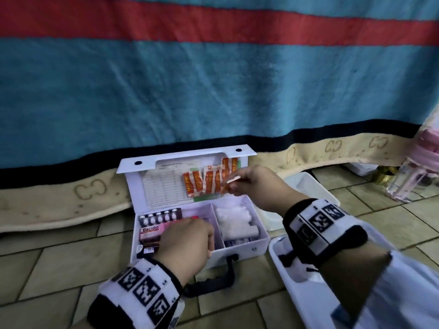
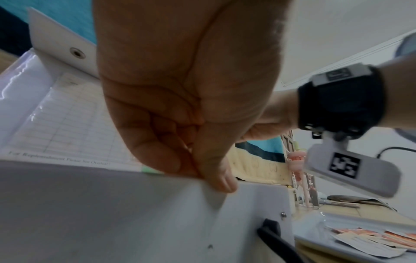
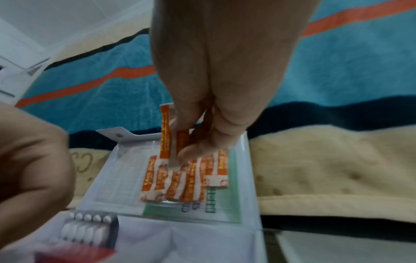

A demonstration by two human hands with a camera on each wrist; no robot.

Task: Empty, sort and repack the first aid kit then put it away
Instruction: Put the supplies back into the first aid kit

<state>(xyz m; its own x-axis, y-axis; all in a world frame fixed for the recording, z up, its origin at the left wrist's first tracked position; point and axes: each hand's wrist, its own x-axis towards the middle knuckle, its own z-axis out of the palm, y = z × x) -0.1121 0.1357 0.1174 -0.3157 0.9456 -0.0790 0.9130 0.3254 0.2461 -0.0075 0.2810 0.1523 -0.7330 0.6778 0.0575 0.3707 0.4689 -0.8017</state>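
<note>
On a tiled floor beside a striped blanket, I kneel over the open first aid kit, its lid propped upright against the bedding. My right hand pinches a couple of orange plaster strips between thumb and fingertips, holding them just in front of the row of plasters tucked into the lid's clear sleeve. My left hand rests at the front wall of the kit, thumb and curled fingers nipping its rim to steady the box.

Inside, a blister pack of tablets and a pink Bacidin box fill the left compartment; cotton wool and bandage rolls sit in the right one. A white tray lies to my right.

Judging by the full compartments, I am repacking. To do this well, I should square the strips together, slide them flat behind the sleeve's edge without creasing the others, and keep my left grip firm so the lid does not tip.
</note>
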